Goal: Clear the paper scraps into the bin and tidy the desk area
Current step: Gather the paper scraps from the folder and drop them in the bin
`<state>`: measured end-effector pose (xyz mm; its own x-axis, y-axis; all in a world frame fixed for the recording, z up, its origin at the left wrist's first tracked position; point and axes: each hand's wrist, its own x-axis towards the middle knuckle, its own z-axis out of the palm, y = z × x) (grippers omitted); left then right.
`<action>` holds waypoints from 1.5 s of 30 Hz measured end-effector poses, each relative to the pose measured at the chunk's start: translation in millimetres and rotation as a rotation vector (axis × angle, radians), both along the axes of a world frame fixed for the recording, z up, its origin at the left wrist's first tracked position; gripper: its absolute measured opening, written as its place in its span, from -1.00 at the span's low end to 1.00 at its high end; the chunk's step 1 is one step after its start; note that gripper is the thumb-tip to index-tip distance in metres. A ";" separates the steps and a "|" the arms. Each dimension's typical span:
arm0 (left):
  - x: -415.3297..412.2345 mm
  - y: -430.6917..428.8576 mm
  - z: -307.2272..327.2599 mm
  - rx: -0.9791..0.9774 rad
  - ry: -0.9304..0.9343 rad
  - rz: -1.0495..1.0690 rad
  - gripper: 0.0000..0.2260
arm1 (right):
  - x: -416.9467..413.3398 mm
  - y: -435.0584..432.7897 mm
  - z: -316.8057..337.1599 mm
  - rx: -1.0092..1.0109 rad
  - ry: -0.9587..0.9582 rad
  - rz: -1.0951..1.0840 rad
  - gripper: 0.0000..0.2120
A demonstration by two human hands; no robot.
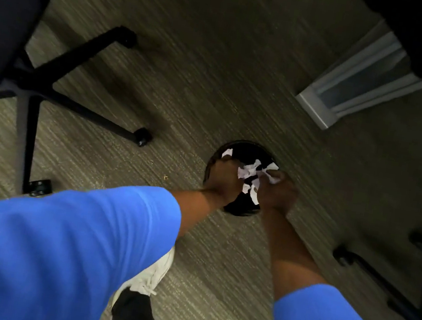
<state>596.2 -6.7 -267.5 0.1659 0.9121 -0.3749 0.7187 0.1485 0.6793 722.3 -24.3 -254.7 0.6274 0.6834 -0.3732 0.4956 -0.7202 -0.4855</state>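
Together, both hands clutch paper scraps over the bin.

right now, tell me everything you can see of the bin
The bin is small, round and black, standing upright on the grey-brown carpet, seen from above. Its inside looks dark; what lies in it cannot be told. Both hands, left and right, hang over its opening holding white paper scraps, hiding much of its rim. An office chair base stands apart to its left.
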 end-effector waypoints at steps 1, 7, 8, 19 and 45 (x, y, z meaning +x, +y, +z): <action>1.9 1.2 -4.1 -0.040 0.008 -0.022 -0.78 | 2.2 1.2 -5.9 -0.010 0.042 0.004 -0.75; -1.5 5.0 -20.2 -0.282 -0.021 -0.079 -0.52 | 4.5 -1.4 -17.3 -0.067 0.221 -0.028 -0.67; -4.2 4.2 -16.3 -0.293 -0.012 -0.112 -0.46 | 2.8 -4.2 -14.6 -0.066 0.239 -0.035 -0.66; -43.0 -7.5 67.1 -0.363 -0.035 -0.175 -0.73 | -30.5 -19.7 57.1 -0.002 0.145 -0.073 -0.68; -376.7 42.0 272.9 -0.012 0.126 0.381 -0.93 | -328.3 98.8 238.3 0.253 0.163 0.617 -0.54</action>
